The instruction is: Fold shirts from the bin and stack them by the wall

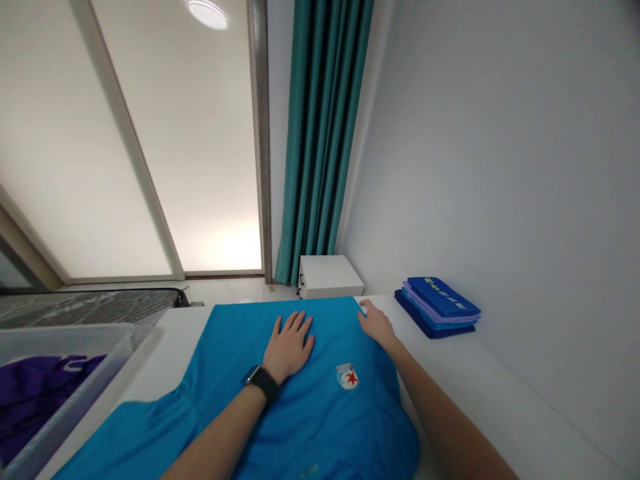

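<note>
A bright blue T-shirt lies spread over a white table, its hem toward the far edge and a small badge with a red star-like figure on its chest. My left hand rests flat on the cloth with the fingers stretched out; a black watch is on that wrist. At the far right corner of the hem, my right hand pinches the fabric between thumb and fingers. Near the bottom edge of the view the shirt's right side is bunched, and one sleeve reaches out to the lower left.
A stack of folded clothes in blue and lilac sits on the right, by the wall. On the left stands a translucent bin with purple clothing inside. Beyond the table are a small white cabinet and a green curtain.
</note>
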{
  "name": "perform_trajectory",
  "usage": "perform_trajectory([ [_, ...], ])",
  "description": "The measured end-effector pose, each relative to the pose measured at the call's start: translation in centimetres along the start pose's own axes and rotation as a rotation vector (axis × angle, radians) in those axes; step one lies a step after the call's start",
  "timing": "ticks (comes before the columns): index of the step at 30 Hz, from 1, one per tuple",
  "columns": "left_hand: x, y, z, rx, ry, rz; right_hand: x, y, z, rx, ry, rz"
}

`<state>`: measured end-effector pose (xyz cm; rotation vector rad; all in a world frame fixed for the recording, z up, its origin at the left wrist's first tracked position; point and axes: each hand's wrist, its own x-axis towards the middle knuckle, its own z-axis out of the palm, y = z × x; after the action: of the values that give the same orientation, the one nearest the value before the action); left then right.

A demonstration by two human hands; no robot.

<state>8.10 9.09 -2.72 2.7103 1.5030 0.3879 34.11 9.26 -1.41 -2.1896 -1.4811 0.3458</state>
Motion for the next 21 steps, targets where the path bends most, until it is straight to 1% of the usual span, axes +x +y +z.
perform_trajectory([
  [2, 0.0, 0.0, 0.0, 0.008, -0.006, 0.003, -1.6, 0.4, -0.5, -0.060, -0.005, -0.030],
  [4, 0.0, 0.0, -0.1, 0.018, -0.007, 0.003, -2.9, 1.0, -1.0, -0.164, 0.019, -0.064],
  [6, 0.0, 0.0, -0.1, 0.027, -0.006, 0.003, -3.7, 1.7, -1.5, -0.294, 0.054, -0.106],
  [8, 0.1, 0.0, -0.1, 0.030, -0.007, 0.006, -4.2, 2.3, -1.7, -0.352, 0.078, -0.173],
  [12, 0.1, 0.0, -0.1, 0.014, -0.026, 0.009, -5.0, 2.8, -1.8, -0.195, 0.084, -0.377],
  [15, 0.2, 0.0, -0.4, 0.002, -0.043, 0.004, -5.5, 2.8, -2.0, -0.076, 0.083, -0.468],
  [17, 0.2, 0.1, -0.5, -0.003, -0.046, 0.003, -5.7, 2.8, -2.3, -0.041, 0.098, -0.461],
  [18, 0.1, 0.1, -0.6, -0.004, -0.046, 0.003, -5.7, 2.9, -2.6, -0.046, 0.114, -0.433],
  [20, 0.1, 0.2, -0.6, -0.001, -0.046, -0.002, -5.8, 3.0, -3.1, -0.107, 0.133, -0.325],
  [21, 0.1, 0.2, -0.6, 0.002, -0.047, -0.004, -5.8, 3.1, -3.2, -0.157, 0.114, -0.254],
])
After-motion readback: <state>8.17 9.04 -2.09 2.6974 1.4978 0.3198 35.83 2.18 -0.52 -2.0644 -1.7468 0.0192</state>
